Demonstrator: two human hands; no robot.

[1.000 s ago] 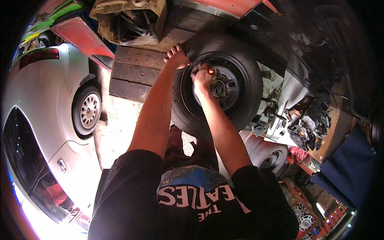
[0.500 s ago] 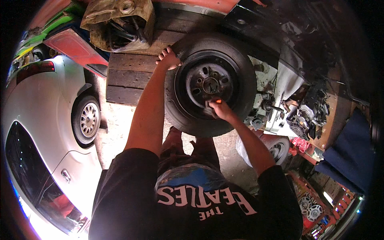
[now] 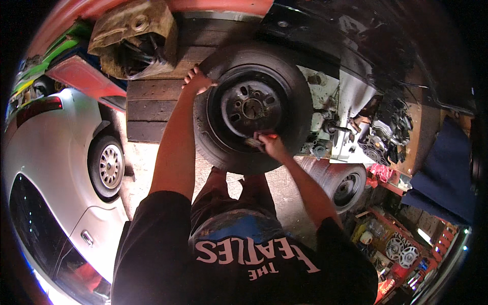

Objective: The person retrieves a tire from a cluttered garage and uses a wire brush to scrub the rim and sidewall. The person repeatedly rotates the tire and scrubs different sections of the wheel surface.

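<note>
The wheel point(image 3: 256, 119) lies flat on a wooden desk point(image 3: 152, 109), its near side jutting past the desk's front edge above the person's legs. The left hand point(image 3: 198, 82) rests at the tyre's upper-left edge, fingers slightly spread. The right hand point(image 3: 272, 146) has its fingers closed round a small tool point(image 3: 253, 143) with an orange part, at the rim's near side. Planks run leftward to the desk's corner; pale floor point(image 3: 145, 162) separates it from a white car point(image 3: 56, 152). Metal parts point(image 3: 389, 134) crowd the right. Above-left, a cut-open yellowish container point(image 3: 109, 28) holds dark tools point(image 3: 145, 51); lower right, a reddish box holds round silver covers point(image 3: 408, 257).
</note>
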